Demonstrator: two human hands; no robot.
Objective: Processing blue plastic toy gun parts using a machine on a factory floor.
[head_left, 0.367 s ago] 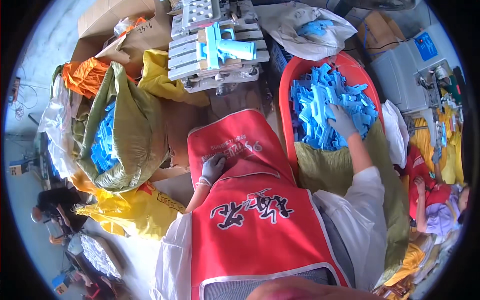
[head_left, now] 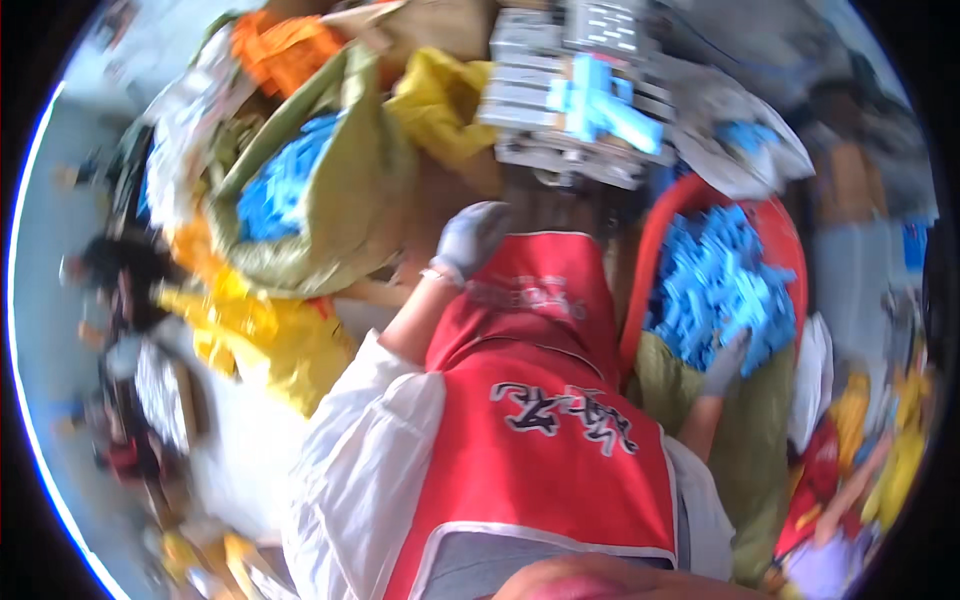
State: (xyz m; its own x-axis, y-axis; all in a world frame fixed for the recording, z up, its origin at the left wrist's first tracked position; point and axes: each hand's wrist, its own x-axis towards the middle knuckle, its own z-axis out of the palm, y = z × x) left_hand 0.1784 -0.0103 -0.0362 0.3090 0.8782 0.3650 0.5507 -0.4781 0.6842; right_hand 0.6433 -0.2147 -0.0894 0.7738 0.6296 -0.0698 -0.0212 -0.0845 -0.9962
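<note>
My left hand [head_left: 470,240], in a grey glove, is raised over the top edge of my red apron [head_left: 540,400]. Its fingers look curled together, with nothing visible in them. At the near edge of the pile of blue plastic toy pistols [head_left: 715,285], my gloved right hand [head_left: 727,368] has its fingers stretched out. Blur hides whether they touch a piece. A red tub [head_left: 785,225] holds that pile. One blue toy pistol [head_left: 602,110] lies on the slatted metal fixture [head_left: 520,95] ahead of me.
On the left stands an olive woven sack [head_left: 365,200] with more blue pieces [head_left: 285,190]. Yellow sacks [head_left: 265,345] and an orange bag [head_left: 280,50] surround it. A white bag [head_left: 700,110] sits beyond the tub. At the lower right, another person [head_left: 825,530] is partly visible.
My left hand has lifted off the apron, up toward the fixture. My right hand has drawn back from the middle of the pile to its near edge. The whole view has shifted.
</note>
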